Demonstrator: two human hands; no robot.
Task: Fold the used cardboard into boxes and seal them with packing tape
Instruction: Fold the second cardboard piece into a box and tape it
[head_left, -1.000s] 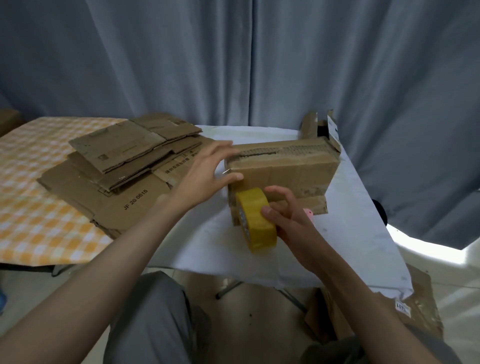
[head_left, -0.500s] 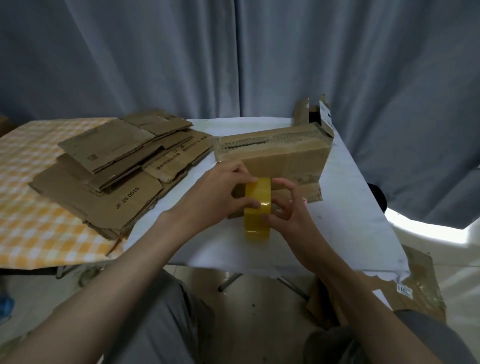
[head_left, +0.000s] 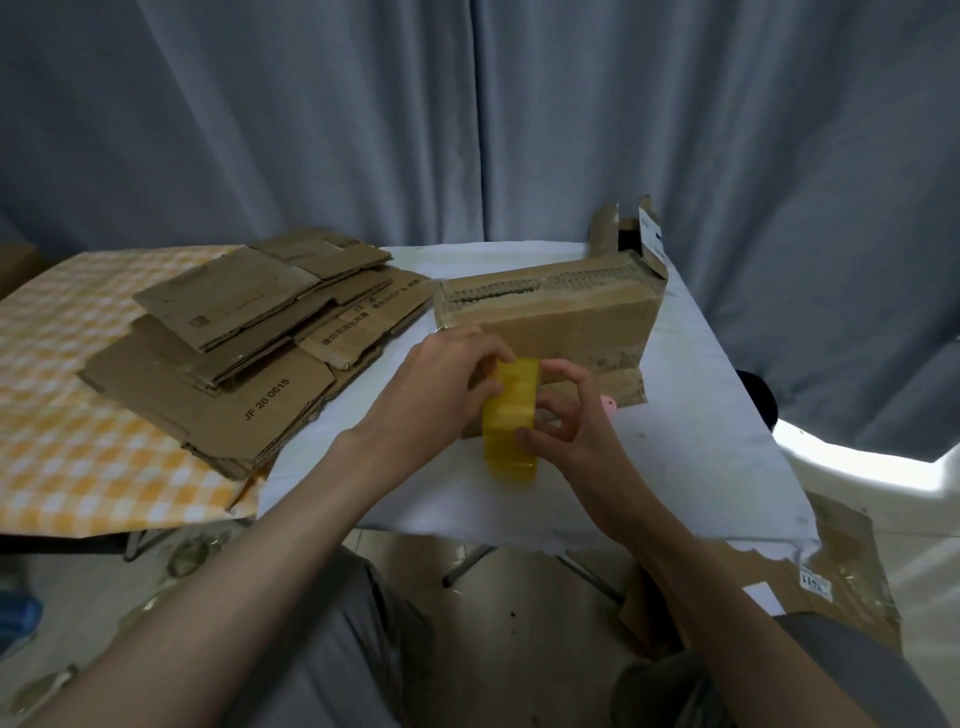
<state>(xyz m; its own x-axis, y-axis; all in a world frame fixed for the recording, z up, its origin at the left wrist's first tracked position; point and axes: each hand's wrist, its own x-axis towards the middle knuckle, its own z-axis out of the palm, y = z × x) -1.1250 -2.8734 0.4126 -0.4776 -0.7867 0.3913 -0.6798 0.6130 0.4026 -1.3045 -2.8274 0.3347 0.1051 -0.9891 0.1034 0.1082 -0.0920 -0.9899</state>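
Both hands grip yellow tape roll (head_left: 510, 415) on edge, at near side of desk (head_left: 691, 415), just in front of folded box (head_left: 545, 317): left hand (head_left: 441, 384) curled over top, right hand (head_left: 566, 421) pinching side. Risk: roll slips or tape end tears/re-sticks w/ poor hold; tape end not visible; pink obj. behind right hand unclear.
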